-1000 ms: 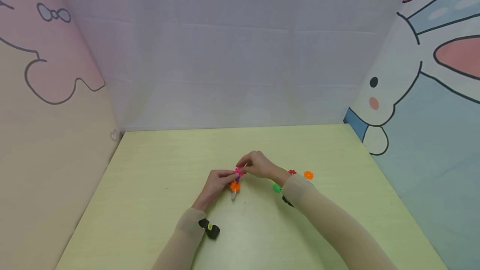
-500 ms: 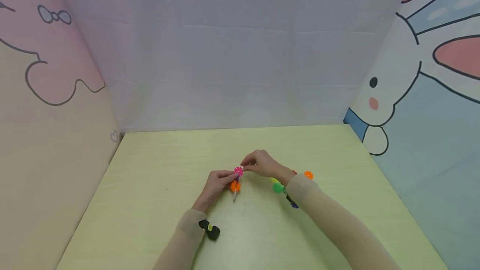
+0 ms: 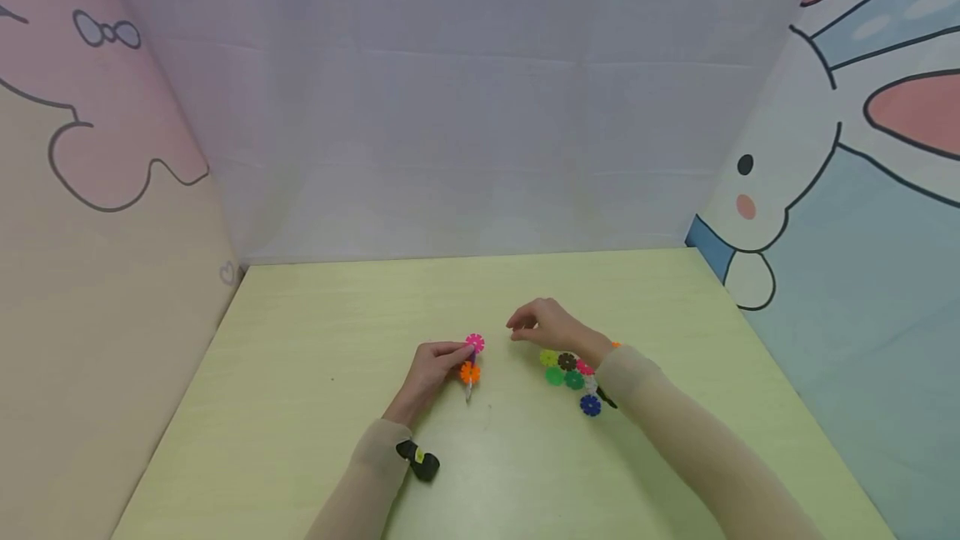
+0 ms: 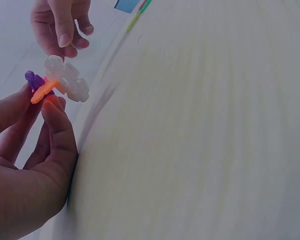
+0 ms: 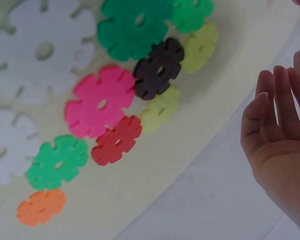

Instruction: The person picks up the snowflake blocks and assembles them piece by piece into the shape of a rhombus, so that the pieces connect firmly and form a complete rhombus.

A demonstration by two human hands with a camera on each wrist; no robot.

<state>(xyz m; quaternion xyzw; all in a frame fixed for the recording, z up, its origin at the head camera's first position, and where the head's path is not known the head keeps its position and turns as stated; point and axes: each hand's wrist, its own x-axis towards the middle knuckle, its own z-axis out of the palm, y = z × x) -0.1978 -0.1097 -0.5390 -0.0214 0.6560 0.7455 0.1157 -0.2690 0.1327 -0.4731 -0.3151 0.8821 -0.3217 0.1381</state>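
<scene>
The left hand (image 3: pixel 431 367) is near the middle of the head view, a bit low. Its thumb and fingers pinch a small toy (image 3: pixel 470 370) made of flat flowers stuck together: a pink flower (image 3: pixel 475 342) on top, then a purple flower (image 4: pixel 34 80), an orange flower (image 4: pixel 44 92) and a white flower (image 4: pixel 76 88). In the left wrist view, the toy is at the upper left.

The right hand (image 3: pixel 552 326) hangs over the table (image 3: pixel 315 332), right of the toy. Its fingers are softly bent, with a gap between them and the thumb.

Right of the middle, below that hand, lie a yellow flower (image 3: pixel 549 357), a brown flower (image 3: pixel 567 362), two green flowers (image 3: pixel 554 376) and a blue flower (image 3: pixel 590 405).
</scene>
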